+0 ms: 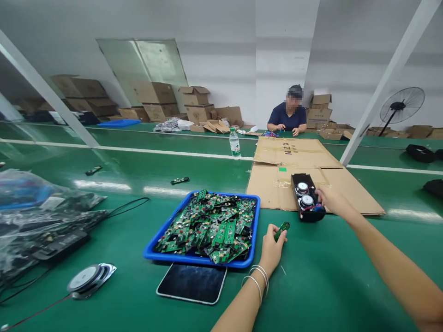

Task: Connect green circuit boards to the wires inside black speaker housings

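Across the lower part of the view stretched a green table [321, 276], on which all the work was lying. Over its far middle part was spread a flattened sheet of cardboard [272, 184], and beyond this sheet a co-worker [286, 117] in a dark shirt sat with both hands low at the surface. Nearer, left of the cardboard, stood a blue tray [255, 226], heaped with green circuit boards [211, 226]. On the cardboard's near edge lay a black housing [313, 215], open upward, with two round speakers [306, 201] and some red and blue wires inside. Just by the near edge of the tray lay a phone [192, 282], its dark screen up, and well apart to the left was a loose speaker [88, 279] with a red wire.

The right hand [330, 200] was at the right side of the housing, its fingers bent near the wires; whether they pinched something, I could not tell. The left hand [272, 244] was grasping one small board [284, 227] between thumb and fingers, above the table, right of the tray.
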Motion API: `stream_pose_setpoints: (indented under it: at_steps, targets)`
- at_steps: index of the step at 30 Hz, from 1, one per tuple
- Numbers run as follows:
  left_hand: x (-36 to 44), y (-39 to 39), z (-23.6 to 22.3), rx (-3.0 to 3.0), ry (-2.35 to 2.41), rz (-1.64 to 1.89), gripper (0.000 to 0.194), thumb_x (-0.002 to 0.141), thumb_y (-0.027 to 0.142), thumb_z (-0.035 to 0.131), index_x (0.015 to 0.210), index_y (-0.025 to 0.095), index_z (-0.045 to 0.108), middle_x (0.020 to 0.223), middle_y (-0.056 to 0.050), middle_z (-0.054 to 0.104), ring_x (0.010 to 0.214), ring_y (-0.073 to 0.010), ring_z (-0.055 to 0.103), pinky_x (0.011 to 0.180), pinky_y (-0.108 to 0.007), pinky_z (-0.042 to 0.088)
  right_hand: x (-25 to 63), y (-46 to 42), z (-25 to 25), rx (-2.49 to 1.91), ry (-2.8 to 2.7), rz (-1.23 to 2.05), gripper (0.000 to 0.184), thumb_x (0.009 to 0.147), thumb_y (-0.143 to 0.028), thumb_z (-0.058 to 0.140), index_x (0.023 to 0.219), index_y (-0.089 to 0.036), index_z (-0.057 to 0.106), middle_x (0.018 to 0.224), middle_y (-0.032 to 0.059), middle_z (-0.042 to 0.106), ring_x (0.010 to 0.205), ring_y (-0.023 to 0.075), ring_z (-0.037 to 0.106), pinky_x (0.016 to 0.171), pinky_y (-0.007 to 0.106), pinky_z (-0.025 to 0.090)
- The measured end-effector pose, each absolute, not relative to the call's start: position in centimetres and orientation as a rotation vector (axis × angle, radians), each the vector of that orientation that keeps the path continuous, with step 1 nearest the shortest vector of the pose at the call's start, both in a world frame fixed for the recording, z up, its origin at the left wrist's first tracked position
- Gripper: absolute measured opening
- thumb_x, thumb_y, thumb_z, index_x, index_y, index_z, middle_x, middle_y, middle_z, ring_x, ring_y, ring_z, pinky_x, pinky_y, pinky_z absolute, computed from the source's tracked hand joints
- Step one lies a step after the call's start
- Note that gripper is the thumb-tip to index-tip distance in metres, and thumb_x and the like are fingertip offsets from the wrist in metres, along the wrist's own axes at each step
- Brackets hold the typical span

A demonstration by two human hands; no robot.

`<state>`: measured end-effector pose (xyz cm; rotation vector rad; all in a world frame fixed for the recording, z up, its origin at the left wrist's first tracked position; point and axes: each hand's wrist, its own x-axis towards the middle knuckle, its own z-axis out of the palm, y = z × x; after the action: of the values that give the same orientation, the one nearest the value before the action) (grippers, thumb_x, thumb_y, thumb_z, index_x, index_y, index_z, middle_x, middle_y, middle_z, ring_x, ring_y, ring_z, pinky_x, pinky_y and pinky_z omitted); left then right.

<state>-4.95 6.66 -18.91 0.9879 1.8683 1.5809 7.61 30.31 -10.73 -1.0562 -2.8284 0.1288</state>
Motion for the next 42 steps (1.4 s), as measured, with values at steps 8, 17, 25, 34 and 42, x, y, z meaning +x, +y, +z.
stream_pose_setpoints:
  at_steps: [8,17,25,34,42]
  targets:
    - [-5.4,6.7,-18.9,0.866,1.883,1.731,0.034,0.082,0.042,0.048,0.103,0.016,0.044,0.067,-0.001,0.060,0.063,-0.0183,0.061,0.064,-0.029,0.043,11.1,29.9,-12.5,-0.459,-2.878,-0.165,0.023,0.074,-0.001,0.052,0.082,-0.017,0.067,0.122,0.0083,0.054,0.113,0.0281,0.040,0.090,0.043,0.035]
    - [-6.3,7.2,-19.6,0.770,1.807,1.777,0.044,0.085,0.041,0.044,0.115,0.011,0.049,0.065,-0.001,0.060,0.069,-0.0182,0.061,0.075,-0.033,0.046,15.1,19.7,-12.4,-0.173,-2.977,-0.150,0.014,0.071,-0.018,0.074,0.068,-0.016,0.061,0.072,0.0029,0.058,0.078,0.0190,0.049,0.069,0.031,0.036]
    - [-5.7,7.1,-19.2,0.701,1.810,1.820,0.036,0.087,0.039,0.042,0.112,0.015,0.050,0.064,0.001,0.060,0.068,-0.0158,0.061,0.076,-0.031,0.046,16.8,7.3,-13.5,-0.678,-2.689,0.034,0.029,0.062,-0.008,0.078,0.063,-0.018,0.051,0.063,-0.0001,0.052,0.063,0.0182,0.049,0.061,0.030,0.038]
    - [-0.2,5.3,-13.6,0.617,1.333,1.919,0.032,0.084,0.035,0.054,0.111,0.019,0.046,0.082,-0.004,0.066,0.078,-0.0191,0.067,0.078,-0.038,0.053,16.9,5.9,-14.3,-0.819,-2.536,0.279,0.009,0.081,-0.012,0.059,0.077,-0.016,0.053,0.073,0.0040,0.055,0.071,0.0214,0.054,0.068,0.036,0.047]
    - [2.5,2.7,-10.6,0.571,1.220,1.924,0.035,0.083,0.036,0.058,0.112,0.019,0.046,0.084,-0.006,0.068,0.080,-0.0202,0.067,0.076,-0.037,0.054,15.6,7.8,-10.5,-0.743,-2.108,0.803,0.032,0.095,-0.024,0.036,0.128,-0.020,0.038,0.114,0.0110,0.051,0.091,0.0180,0.056,0.076,0.031,0.051]
